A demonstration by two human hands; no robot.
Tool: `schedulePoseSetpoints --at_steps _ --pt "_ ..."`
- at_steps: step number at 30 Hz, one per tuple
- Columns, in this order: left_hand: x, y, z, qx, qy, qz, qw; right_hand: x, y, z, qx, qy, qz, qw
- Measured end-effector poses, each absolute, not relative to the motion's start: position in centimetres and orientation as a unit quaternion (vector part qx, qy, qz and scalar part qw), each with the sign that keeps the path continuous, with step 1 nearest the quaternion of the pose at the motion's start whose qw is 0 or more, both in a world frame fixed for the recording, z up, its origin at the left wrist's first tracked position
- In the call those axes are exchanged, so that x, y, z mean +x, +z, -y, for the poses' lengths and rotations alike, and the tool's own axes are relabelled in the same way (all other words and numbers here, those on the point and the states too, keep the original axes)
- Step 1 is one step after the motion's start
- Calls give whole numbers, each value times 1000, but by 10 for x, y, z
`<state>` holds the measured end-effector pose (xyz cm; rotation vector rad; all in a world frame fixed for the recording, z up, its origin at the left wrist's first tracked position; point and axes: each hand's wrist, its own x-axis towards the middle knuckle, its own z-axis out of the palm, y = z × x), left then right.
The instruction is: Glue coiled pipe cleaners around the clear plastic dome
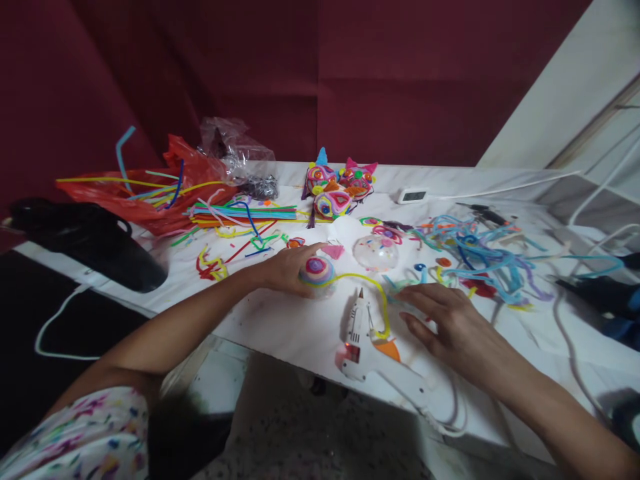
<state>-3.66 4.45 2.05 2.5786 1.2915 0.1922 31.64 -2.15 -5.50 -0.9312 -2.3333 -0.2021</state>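
My left hand [290,270] is wrapped round the side of a clear plastic ball partly covered with coiled pipe cleaners [317,268], in rings of pink, purple and blue. From the ball a yellow pipe cleaner [367,279] curves right and down to the glue gun. My right hand [440,317] hovers over the table, palm down with its fingers apart, near a short light blue piece [393,288]. I see nothing held in it. Between my hands lies a white glue gun [359,327], nozzle pointing away from me, with a red light glowing on it.
Behind are finished pipe-cleaner animal heads [333,190], a clear half ball [376,253] and a small digital display [413,195]. Loose blue pipe cleaners [480,247] tangle at right. At left are a red plastic bag [145,193] and a black object [95,243]. Cables run along the right.
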Motion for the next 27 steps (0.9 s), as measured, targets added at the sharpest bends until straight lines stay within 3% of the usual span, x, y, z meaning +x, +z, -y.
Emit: schedulePoseSetpoints --at_steps 6,14,20,27 --pt "-45 24 -57 898 41 -410 155 300 -62 17 -397 10 868 297" --pt "-48 31 -70 912 -7 -369 180 280 -70 13 -414 27 863 290" --pt "-65 31 -46 892 84 -406 180 283 -66 5 -407 63 867 279" --pt "-42 18 -18 854 210 -463 110 281 -55 0 -409 127 863 268"
